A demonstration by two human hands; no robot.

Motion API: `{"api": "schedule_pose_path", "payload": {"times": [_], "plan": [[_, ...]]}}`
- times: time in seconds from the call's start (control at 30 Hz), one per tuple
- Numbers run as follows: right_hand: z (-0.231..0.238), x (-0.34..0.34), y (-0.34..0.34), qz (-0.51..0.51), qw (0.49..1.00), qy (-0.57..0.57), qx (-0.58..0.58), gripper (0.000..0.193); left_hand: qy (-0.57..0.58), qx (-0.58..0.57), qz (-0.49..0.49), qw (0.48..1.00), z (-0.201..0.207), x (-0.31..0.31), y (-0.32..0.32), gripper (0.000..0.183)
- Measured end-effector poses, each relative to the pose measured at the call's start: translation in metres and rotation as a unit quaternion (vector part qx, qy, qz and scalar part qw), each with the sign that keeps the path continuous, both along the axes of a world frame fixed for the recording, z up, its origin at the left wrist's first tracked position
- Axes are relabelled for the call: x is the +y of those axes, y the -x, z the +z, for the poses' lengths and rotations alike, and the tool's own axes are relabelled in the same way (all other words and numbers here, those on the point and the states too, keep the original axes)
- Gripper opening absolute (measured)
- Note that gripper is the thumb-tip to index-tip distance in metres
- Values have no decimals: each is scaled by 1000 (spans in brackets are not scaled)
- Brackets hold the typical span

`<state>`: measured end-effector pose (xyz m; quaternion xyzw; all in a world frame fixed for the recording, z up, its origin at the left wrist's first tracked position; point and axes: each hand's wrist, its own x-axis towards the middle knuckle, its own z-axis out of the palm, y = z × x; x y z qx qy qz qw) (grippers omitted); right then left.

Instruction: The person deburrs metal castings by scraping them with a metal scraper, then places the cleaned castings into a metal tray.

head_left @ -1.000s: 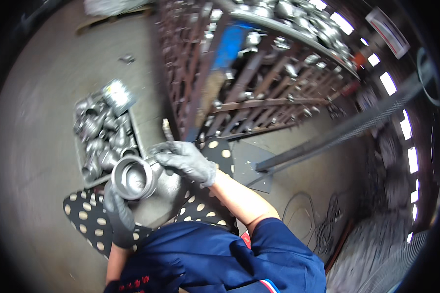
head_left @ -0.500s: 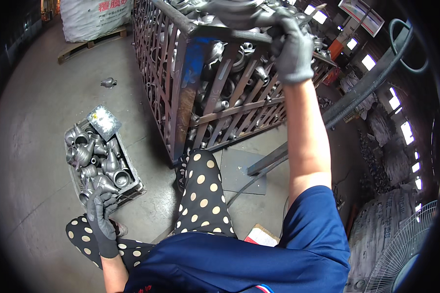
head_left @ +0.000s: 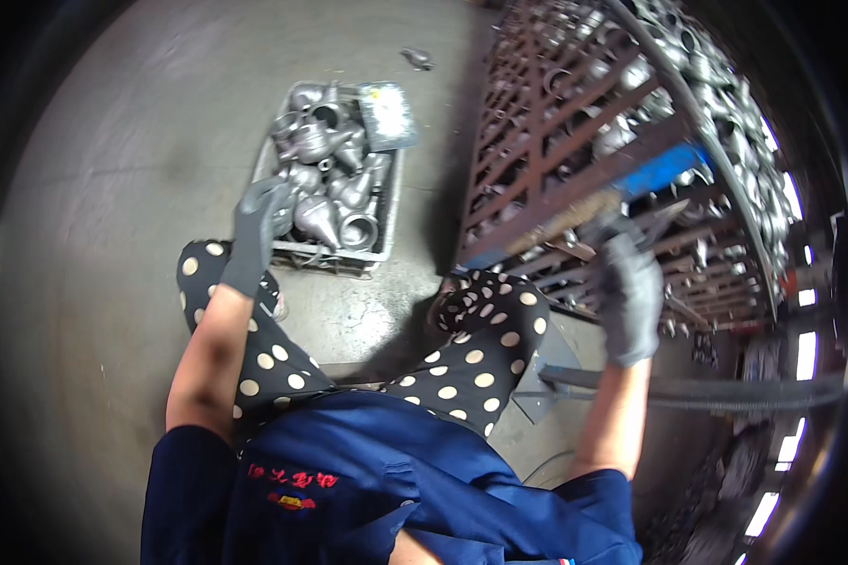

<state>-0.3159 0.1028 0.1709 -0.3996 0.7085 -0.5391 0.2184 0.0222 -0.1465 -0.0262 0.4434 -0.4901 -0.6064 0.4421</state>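
Observation:
My left hand [head_left: 266,209], in a grey glove, reaches over the near left corner of a grey plastic crate [head_left: 395,202]. Its fingers bend around a grey metal casting [head_left: 281,222] there, which they partly hide. Rounded, hollow castings with narrow necks [head_left: 317,218] fill the crate. A flat metal plate [head_left: 386,118] rests on the crate's far right corner. My right hand [head_left: 624,292], gloved too, is raised in front of the steel cage and smeared by motion. Beside its fingertips shows a slim pointed shape [head_left: 667,221]; whether the hand holds it is unclear.
The tall steel cage [head_left: 575,218], heaped with similar castings, stands close on the right, its corner near my right knee. One loose casting [head_left: 417,58] lies on the floor beyond the crate. A dark beam [head_left: 707,391] runs out to the right.
My view has turned left, so the crate sits nearer the middle. My right hand has come down from the cage's top to beside its barred side. My left hand has reached further over the crate.

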Motion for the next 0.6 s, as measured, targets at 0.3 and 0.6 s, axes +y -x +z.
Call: {"api": "schedule_pose_path", "payload": {"times": [0.3,0.6], "plan": [[-208,-40,-73,160,946,-184,-213,35,354,-538,-160,748,-128,-33,23,46],[-222,-56,-65,137,934,-188,-270,31,486,-593,-309,562,-133,-31,38,56]]}}
